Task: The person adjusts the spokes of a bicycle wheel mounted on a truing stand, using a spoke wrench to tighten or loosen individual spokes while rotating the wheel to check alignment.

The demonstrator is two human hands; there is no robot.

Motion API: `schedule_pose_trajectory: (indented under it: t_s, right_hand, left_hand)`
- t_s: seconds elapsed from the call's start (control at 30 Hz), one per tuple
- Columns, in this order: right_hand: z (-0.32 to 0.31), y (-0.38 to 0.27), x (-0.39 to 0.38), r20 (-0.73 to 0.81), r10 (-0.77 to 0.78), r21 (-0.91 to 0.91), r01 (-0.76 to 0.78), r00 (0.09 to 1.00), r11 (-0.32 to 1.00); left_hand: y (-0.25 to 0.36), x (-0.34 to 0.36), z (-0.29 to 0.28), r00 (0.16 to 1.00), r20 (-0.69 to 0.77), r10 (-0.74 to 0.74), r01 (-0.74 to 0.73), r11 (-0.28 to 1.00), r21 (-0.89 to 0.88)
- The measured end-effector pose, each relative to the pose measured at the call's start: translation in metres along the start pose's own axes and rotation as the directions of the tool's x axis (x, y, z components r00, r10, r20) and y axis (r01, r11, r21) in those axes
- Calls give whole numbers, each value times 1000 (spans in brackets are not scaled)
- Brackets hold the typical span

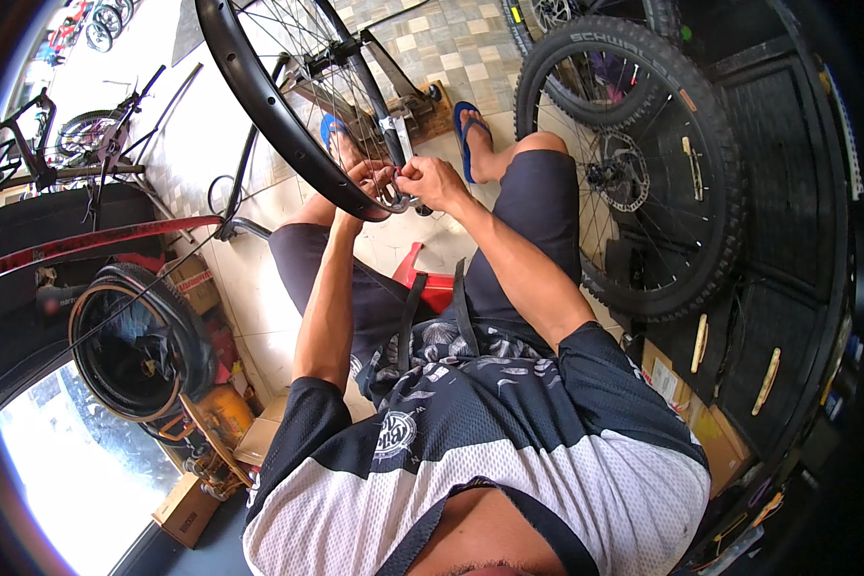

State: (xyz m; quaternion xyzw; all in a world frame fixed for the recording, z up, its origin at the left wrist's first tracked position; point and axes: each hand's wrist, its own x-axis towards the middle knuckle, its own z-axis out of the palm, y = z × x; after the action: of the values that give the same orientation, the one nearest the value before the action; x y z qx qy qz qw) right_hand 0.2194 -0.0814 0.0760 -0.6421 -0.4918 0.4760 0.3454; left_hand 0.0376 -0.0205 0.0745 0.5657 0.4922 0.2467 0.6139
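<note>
A bare black bicycle rim laced with thin spokes [245, 96] stands in a truing stand [386, 65], tilted in front of me. At the near end of the rim, my left hand [368, 179] reaches in among the spokes with its fingers bent. Close against it on the right, my right hand [434, 182] has thumb and fingertips pinched beside the stand's silver caliper arm [394, 137]. A tiny red spot shows between the fingertips. Whatever the two hands grip there is too small and covered to make out.
To the right a knobby-tyred wheel [725, 192] leans on black drawers [773, 317]. Tyres [86, 331], a red bar [86, 252] and cardboard boxes [187, 509] crowd the left. Bike frames [38, 154] stand farther back. Something red [437, 288] lies between my legs.
</note>
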Motion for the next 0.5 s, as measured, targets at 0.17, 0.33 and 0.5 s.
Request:
schedule_pose_trajectory:
  t_s: [0.17,0.33,0.5]
  right_hand:
    - [1,-10,-6,18,-10,-42,11,1000,999]
    - [4,-16,-9,25,-57,-64,58,998,996]
    - [2,-19,-9,46,-87,-32,89,995,996]
  left_hand:
    - [1,3,-5,998,42,-51,50,998,36]
    - [-2,-1,-16,940,249,-232,282,940,-192]
    - [-19,0,-24,894,365,-260,386,862,-330]
